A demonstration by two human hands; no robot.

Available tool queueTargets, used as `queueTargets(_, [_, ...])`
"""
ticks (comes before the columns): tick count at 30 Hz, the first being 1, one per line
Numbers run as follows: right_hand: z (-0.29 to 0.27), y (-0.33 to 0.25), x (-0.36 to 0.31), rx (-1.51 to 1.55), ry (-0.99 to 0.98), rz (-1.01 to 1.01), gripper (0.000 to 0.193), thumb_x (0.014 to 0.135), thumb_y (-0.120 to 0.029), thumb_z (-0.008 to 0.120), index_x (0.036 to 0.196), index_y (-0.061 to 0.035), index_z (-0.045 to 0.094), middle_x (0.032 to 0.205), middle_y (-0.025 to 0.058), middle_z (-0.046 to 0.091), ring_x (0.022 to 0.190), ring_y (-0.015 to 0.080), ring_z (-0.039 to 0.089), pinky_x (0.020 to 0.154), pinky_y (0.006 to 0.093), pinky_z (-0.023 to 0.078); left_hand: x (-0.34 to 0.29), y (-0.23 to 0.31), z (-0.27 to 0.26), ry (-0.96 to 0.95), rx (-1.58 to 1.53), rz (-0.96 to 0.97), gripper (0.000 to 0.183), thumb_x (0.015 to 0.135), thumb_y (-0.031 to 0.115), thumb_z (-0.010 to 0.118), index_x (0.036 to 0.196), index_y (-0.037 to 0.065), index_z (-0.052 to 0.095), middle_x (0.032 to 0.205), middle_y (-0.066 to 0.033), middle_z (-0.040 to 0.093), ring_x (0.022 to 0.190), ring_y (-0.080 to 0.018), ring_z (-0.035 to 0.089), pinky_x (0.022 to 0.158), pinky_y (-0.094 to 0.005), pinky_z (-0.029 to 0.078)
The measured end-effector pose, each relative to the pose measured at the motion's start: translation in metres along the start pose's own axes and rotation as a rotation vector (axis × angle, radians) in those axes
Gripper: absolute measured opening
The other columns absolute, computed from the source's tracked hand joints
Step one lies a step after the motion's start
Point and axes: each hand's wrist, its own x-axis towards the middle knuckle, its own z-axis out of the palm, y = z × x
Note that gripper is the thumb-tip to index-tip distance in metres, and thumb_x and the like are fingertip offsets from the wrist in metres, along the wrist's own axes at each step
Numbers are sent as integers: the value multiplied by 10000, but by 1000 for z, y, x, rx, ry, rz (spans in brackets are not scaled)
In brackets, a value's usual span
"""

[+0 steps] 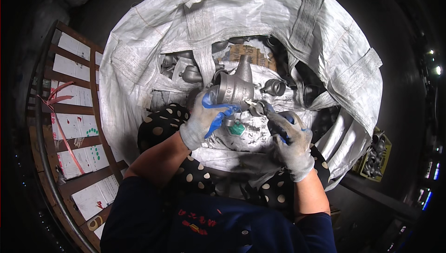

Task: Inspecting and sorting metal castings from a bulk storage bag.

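A brown rack (88, 180) with white panels (72, 68) and pink ribbon (60, 99) stands at left; a yellow crate (386, 157) sits at right.

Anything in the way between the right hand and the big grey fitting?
Between the right hand and the big grey fitting sits a small metal piece; I cannot tell whether it touches the fitting.

The left forearm (158, 159) and right forearm (311, 195) are bared below dark sleeves (318, 230). Toward the sack's (123, 95) near edge both hands are held, gloved — the left hand (206, 119) clasped, the right hand (293, 142) bent at the fingers.
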Motion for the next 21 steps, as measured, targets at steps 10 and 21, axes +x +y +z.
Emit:
queueTargets(10, [3, -4, 3, -113, 4, -58, 477, 608, 28, 661, 1059, -125, 640, 923, 121, 591, 813, 319, 594, 686, 393, 481, 0, 10, -1, -84, -259, -108, 313, 857, -48, 534, 1169, -39, 517, 1078, -118, 620, 963, -176, 615, 838, -281, 518])
queueTargets(21, [1, 3, 4, -14, -44, -21, 413, 701, -80, 670, 1097, -192, 630, 966, 91, 591, 843, 274, 607, 678, 363, 469, -6, 11, 6, -29, 19, -61, 307, 844, -55, 548, 1149, -37, 527, 1015, -111, 636, 901, -173, 638, 793, -276, 538])
